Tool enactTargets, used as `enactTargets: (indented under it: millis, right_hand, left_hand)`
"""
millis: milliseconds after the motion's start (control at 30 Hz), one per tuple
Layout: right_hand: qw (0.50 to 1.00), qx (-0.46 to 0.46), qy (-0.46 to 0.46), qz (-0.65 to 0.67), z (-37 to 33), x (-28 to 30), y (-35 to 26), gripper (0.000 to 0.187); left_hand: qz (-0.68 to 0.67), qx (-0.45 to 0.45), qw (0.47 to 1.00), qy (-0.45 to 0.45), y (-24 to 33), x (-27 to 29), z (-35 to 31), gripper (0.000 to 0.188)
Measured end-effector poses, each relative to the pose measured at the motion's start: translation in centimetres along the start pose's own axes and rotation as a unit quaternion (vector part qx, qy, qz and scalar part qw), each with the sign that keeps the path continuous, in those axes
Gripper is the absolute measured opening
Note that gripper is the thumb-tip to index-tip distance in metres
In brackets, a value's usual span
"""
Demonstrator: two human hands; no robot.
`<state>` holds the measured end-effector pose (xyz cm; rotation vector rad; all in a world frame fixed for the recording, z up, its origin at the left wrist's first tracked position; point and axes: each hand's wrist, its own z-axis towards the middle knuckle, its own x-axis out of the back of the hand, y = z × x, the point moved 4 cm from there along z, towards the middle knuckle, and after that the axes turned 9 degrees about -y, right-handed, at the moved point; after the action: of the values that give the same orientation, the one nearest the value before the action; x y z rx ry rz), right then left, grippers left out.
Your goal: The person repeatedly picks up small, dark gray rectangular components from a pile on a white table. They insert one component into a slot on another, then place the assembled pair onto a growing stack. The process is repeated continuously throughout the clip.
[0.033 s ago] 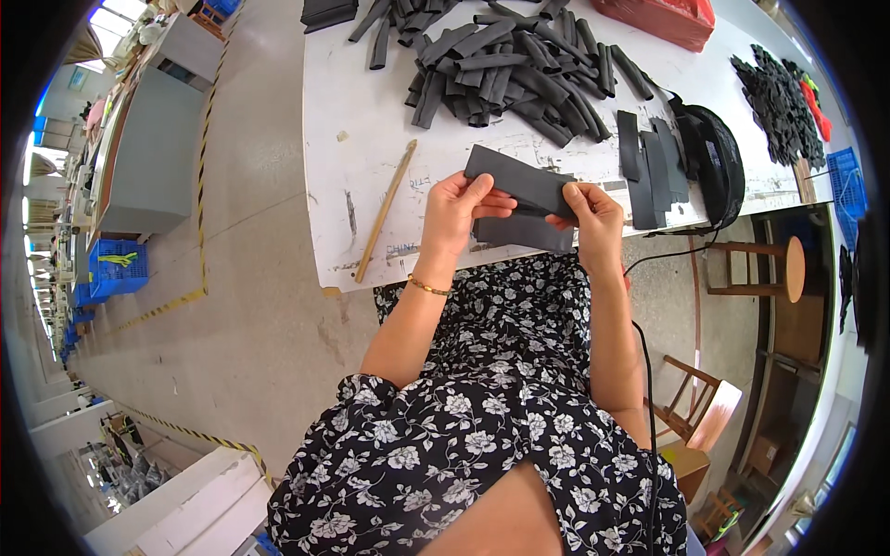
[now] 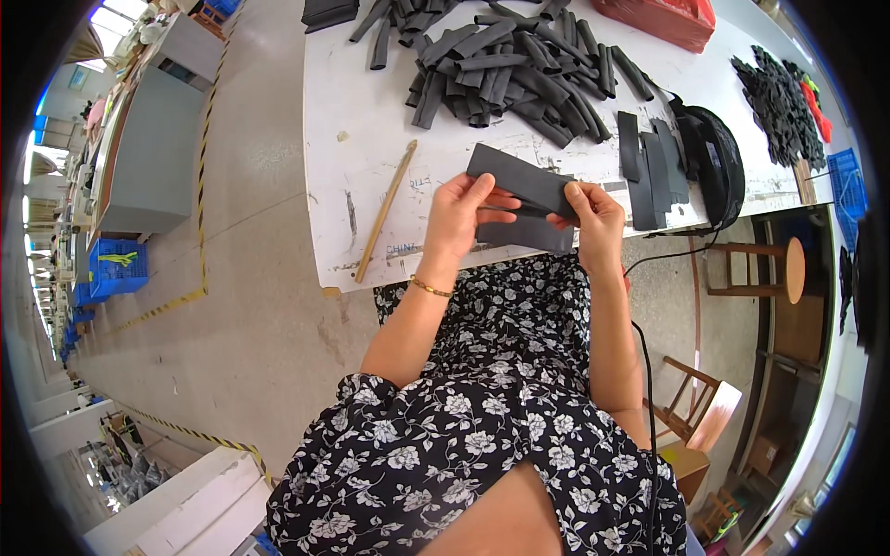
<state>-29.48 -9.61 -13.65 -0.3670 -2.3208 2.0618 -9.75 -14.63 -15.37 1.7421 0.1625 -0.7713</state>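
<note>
A flat black strip [image 2: 521, 178] is held up over the table's near edge, slanting down to the right. My left hand [image 2: 460, 211] grips its left part, thumb on top and fingers beneath. At its right end, my right hand [image 2: 597, 219] pinches it between thumb and fingers. Just below the held strip, a second black piece [image 2: 527, 235] shows near the table edge; the strip and my fingers partly hide it. Beyond my hands lies a heap of rolled black tubes [image 2: 505, 79]. Several flat black strips [image 2: 660, 171] lie to the right.
On the white table [image 2: 324, 167], a wooden stick [image 2: 387, 211] lies at left and a black bag [image 2: 709, 162] at right. A red package [image 2: 660, 20] and a dark pile [image 2: 777, 107] sit farther back. A black cable [image 2: 646, 371] hangs by my right arm, near wooden stools [image 2: 709, 408].
My left hand and the left end of the strip have shifted very slightly to the right. Everything else looks the same.
</note>
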Motion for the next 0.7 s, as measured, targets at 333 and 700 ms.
enactTargets:
  millis: [333, 700]
  right_hand:
    - [1.000, -0.006, 0.021, 0.000, -0.4, -0.3, 0.1, 0.024]
    - [0.998, 0.014, 0.040, -0.055, -0.4, 0.1, 0.9, 0.023]
  left_hand:
    - [0.005, 0.022, 0.999, -0.034, -2.5, -2.1, -0.5, 0.027]
    - [0.043, 0.037, 0.998, -0.030, -3.3, -3.2, -1.0, 0.023]
